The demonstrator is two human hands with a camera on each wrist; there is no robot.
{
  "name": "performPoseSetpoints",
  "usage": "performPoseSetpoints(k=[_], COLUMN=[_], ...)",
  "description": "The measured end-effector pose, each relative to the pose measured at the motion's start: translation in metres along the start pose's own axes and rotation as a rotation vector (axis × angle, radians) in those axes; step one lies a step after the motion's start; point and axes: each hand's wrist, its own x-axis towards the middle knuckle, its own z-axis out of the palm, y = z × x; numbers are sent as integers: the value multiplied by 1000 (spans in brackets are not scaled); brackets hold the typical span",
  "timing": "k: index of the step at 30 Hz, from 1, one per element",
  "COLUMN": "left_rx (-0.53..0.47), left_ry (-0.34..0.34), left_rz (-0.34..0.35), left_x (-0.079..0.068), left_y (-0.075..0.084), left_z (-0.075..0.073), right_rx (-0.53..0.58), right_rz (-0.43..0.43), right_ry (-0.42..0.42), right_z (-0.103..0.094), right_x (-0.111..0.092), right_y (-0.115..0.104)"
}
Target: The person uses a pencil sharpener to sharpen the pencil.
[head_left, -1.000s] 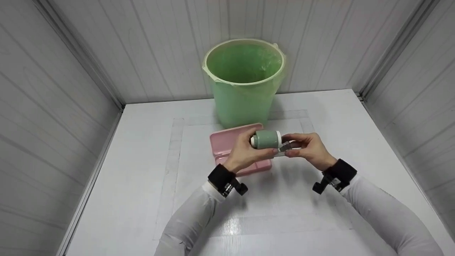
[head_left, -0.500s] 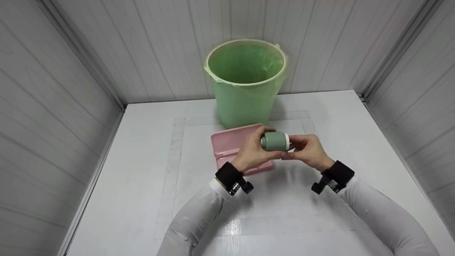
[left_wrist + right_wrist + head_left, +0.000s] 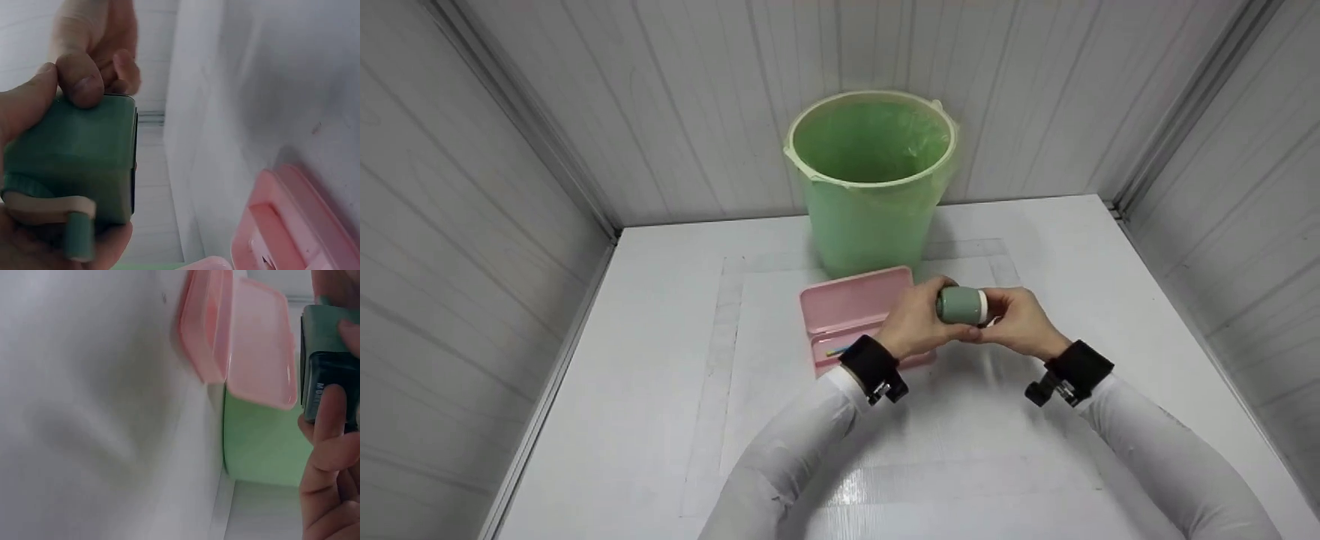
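Note:
A green crank pencil sharpener is held above the table, on its side with a white rim toward the right. My left hand grips its body from the left, thumb along the near side. In the left wrist view the cream crank handle with its green knob shows at the end by the left palm. My right hand has its fingers and thumb at the opposite end. The right wrist view shows a right finger on the dark see-through shavings drawer, which sits in the sharpener's green housing.
Under the left wrist lies an open pink pencil case with a thin blue and yellow stick inside. Behind it stands a tall green bin with a liner. White panel walls enclose the white table at the back and sides.
The left hand has carried the sharpener rightward to the right hand. The clear drawer, earlier held partly outside by the right fingers, is now inside the housing. The pencil case's stick has come into view.

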Motion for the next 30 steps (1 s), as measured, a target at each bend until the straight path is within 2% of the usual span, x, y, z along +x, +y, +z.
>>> performPoseSetpoints(k=[3, 7, 10, 16, 20, 25, 30], left_rx=[94, 196, 240, 283, 304, 312, 271], left_ry=[-5, -72, -118, -152, -175, -159, -166], left_rz=[2, 28, 24, -14, 2, 29, 28], left_x=[8, 18, 21, 21, 18, 19, 16], left_y=[-1, 0, 0, -8, -14, -16, -14], left_z=[8, 18, 26, 39, 44, 47, 41], right_rx=[-73, -79, -68, -96, -166, -175, -184], right_rz=[57, 153, 208, 273, 267, 247, 264], right_ry=[-13, -31, -65, -131, -151, -136, -147], right_z=[-6, -13, -15, -15, -12, -10, -12], right_x=[1, 0, -2, -3, -5, -6, -8], right_y=[7, 15, 20, 28, 34, 35, 33])
